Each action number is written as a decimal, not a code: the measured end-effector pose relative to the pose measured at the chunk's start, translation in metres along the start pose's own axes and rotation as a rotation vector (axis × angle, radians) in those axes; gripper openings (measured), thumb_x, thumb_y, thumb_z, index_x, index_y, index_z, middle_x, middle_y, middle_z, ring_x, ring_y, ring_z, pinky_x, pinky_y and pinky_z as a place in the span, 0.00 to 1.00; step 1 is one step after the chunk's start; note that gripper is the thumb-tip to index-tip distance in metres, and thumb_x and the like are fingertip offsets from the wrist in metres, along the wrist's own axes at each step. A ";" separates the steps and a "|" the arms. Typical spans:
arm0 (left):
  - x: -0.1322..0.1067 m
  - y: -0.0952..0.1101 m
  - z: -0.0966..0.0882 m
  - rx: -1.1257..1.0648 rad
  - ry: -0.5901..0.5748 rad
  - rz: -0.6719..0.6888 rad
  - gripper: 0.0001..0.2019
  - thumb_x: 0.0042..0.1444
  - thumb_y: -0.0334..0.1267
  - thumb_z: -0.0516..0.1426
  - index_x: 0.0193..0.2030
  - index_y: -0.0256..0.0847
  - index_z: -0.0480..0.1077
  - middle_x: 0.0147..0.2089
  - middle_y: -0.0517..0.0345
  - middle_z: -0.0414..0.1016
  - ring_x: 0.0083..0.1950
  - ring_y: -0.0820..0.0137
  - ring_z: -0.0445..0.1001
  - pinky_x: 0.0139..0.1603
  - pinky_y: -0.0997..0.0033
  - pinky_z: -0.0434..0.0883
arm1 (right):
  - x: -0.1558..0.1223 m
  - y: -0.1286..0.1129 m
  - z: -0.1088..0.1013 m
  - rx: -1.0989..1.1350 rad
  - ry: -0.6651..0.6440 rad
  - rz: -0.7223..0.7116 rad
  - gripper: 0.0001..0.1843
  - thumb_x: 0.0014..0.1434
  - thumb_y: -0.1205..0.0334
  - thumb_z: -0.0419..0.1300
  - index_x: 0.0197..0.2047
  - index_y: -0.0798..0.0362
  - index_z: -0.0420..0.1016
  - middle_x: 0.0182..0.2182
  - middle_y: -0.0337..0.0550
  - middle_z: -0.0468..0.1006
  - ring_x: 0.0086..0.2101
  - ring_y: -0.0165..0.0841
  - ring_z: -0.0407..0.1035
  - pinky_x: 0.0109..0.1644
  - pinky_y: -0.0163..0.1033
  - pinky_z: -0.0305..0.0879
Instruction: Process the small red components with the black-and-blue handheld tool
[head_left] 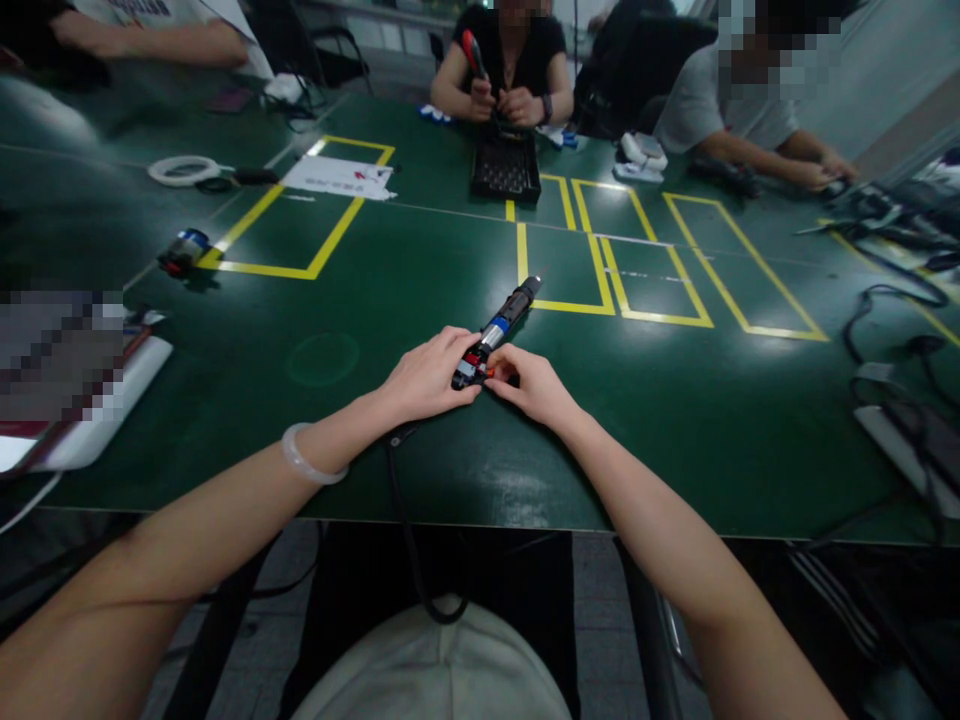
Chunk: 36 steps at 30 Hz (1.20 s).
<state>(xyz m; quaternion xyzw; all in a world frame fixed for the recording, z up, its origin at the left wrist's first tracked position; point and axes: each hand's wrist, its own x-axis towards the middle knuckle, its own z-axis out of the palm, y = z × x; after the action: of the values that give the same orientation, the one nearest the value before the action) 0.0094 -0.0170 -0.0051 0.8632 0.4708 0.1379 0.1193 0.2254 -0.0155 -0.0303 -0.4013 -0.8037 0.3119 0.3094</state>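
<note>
A slim motorised hand tool [504, 322] lies slantwise on the green table, its inner parts bare: a silver and blue cylinder like a motor, a black front section with a metal tip, red and grey pieces at the near end. My left hand [431, 375] is closed round the near end from the left, thumb below and fingers above. From the right, my right hand [529, 382] pinches at the same end, where a bit of orange shows. What exactly lies between its fingertips is hidden.
A black cable [401, 490] hangs over the near table edge. Yellow tape outlines [574, 307] mark the tabletop. Farther off are a black crate [506, 170], a white sheet [337, 177] and a small blue-black part [184, 252]. Several people sit around; one holds a red-black tool [474, 55].
</note>
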 end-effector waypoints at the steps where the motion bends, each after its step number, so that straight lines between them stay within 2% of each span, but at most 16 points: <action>1: 0.000 0.000 0.000 -0.001 0.001 -0.004 0.33 0.57 0.48 0.59 0.68 0.43 0.59 0.67 0.45 0.64 0.61 0.52 0.72 0.57 0.53 0.74 | 0.000 0.000 0.000 0.013 -0.009 -0.006 0.06 0.60 0.65 0.62 0.40 0.51 0.68 0.31 0.38 0.74 0.32 0.32 0.69 0.41 0.38 0.66; 12: 0.005 0.006 0.000 0.000 0.045 -0.068 0.27 0.62 0.55 0.56 0.63 0.44 0.63 0.60 0.46 0.68 0.58 0.53 0.73 0.52 0.55 0.73 | -0.003 -0.004 -0.003 0.016 -0.015 -0.068 0.09 0.60 0.68 0.55 0.45 0.51 0.69 0.36 0.41 0.76 0.35 0.32 0.71 0.45 0.39 0.69; 24: 0.005 0.006 -0.005 0.158 0.041 -0.079 0.26 0.63 0.50 0.57 0.65 0.45 0.63 0.60 0.46 0.68 0.56 0.53 0.73 0.52 0.56 0.72 | -0.002 0.003 -0.002 0.077 -0.014 -0.061 0.14 0.61 0.67 0.55 0.50 0.50 0.67 0.37 0.40 0.76 0.36 0.32 0.72 0.46 0.39 0.70; 27: 0.004 -0.004 -0.008 0.198 0.047 -0.104 0.28 0.62 0.52 0.57 0.67 0.45 0.62 0.62 0.45 0.67 0.57 0.51 0.72 0.53 0.55 0.71 | -0.003 0.004 -0.004 0.068 -0.002 -0.053 0.13 0.61 0.66 0.55 0.50 0.50 0.68 0.37 0.40 0.76 0.36 0.32 0.72 0.47 0.40 0.70; 30: 0.007 -0.024 -0.014 0.217 0.057 -0.179 0.30 0.63 0.54 0.55 0.68 0.44 0.62 0.62 0.44 0.66 0.58 0.50 0.71 0.54 0.54 0.71 | -0.003 0.004 -0.005 0.052 0.012 -0.046 0.11 0.62 0.65 0.56 0.49 0.50 0.69 0.37 0.41 0.76 0.37 0.32 0.72 0.47 0.40 0.70; 36: 0.012 -0.085 -0.035 0.232 0.095 -0.410 0.34 0.62 0.60 0.54 0.68 0.42 0.62 0.63 0.42 0.64 0.59 0.46 0.69 0.55 0.50 0.70 | -0.003 0.005 -0.006 0.035 0.025 -0.045 0.10 0.63 0.65 0.56 0.47 0.51 0.72 0.37 0.42 0.77 0.37 0.32 0.72 0.46 0.40 0.70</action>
<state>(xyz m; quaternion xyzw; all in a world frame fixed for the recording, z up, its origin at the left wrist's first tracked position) -0.0635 0.0407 0.0008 0.7502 0.6538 0.0963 0.0223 0.2338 -0.0143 -0.0317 -0.3813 -0.8030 0.3139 0.3336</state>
